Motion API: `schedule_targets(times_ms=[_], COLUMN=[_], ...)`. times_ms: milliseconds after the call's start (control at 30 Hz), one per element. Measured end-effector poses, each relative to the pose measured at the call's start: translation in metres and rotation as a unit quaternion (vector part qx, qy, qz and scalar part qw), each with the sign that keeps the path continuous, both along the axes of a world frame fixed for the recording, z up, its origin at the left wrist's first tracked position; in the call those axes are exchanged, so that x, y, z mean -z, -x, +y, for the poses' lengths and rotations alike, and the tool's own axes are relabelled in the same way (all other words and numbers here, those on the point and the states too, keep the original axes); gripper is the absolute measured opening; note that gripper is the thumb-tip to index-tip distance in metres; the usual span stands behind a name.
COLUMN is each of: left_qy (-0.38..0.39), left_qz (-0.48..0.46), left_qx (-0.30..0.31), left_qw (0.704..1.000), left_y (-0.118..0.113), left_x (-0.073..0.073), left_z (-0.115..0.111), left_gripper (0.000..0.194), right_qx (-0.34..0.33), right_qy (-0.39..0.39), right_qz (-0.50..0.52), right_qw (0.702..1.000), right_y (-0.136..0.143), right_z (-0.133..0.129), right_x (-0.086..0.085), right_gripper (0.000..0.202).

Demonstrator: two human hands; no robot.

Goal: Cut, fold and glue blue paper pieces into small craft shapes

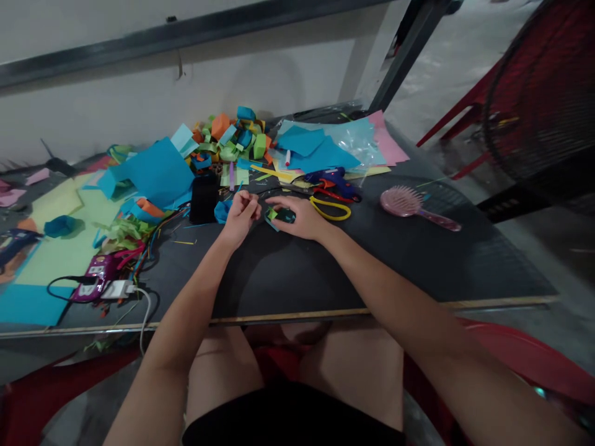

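Observation:
My left hand (240,217) is closed just above the table, its fingers curled in a pinch. Whatever it may hold is hidden or too small to make out. A crumpled blue paper piece (223,211) lies right beside it. Facing it, my right hand (301,217) curves with thumb and fingers apart around a small dark, shiny item (285,215) with light green bits on it. Whether the fingers touch that item is unclear. Yellow-handled scissors (332,212) are against the far side of my right hand.
Folded coloured paper pieces (230,136) are heaped near the wall. Blue sheets (320,152), a blue glue gun (332,179) and a dark phone (203,198) lie around. A pink hairbrush (404,203) rests rightward; a purple device (97,275) with cables sits left. A fan (543,99) stands beyond the table.

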State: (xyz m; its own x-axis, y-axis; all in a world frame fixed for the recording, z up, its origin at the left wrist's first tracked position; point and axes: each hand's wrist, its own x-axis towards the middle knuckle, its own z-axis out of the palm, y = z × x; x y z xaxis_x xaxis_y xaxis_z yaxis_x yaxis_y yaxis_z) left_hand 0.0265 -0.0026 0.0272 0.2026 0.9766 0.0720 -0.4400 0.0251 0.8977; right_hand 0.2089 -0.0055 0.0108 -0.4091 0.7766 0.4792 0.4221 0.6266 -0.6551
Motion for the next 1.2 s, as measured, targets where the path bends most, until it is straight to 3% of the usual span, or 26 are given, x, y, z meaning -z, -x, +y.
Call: schedule_targets(times_ms=[300,633,867,1067,1200], left_qy=[0.030,0.052,0.045,0.067,0.066], left_qz=[-0.008,-0.002,-0.055,-0.071,-0.088], left_qx=[-0.025,-0.013,-0.011,-0.061,-0.039], left_qw=[0.999,0.999,0.997,0.993,0.993], left_y=[0.000,-0.001,0.002,0.004,0.003], left_x=[-0.006,-0.011,-0.013,-0.016,-0.016], left_z=[-0.002,-0.005,-0.005,-0.003,-0.004], left_gripper=[0.030,0.026,0.029,0.035,0.030], right_qx=[-0.002,0.003,0.009,0.014,0.012], right_qy=[-0.007,-0.017,-0.019,-0.028,-0.033], right_qz=[-0.016,-0.018,-0.024,-0.021,-0.029], right_qw=[1.000,1.000,0.999,0.999,0.999], right_y=[0.001,0.002,0.002,0.002,0.002], right_z=[0.000,-0.001,-0.004,-0.004,-0.003], right_x=[0.000,-0.002,-0.006,-0.005,-0.004], right_gripper=[0.045,0.041,0.038,0.036,0.037])
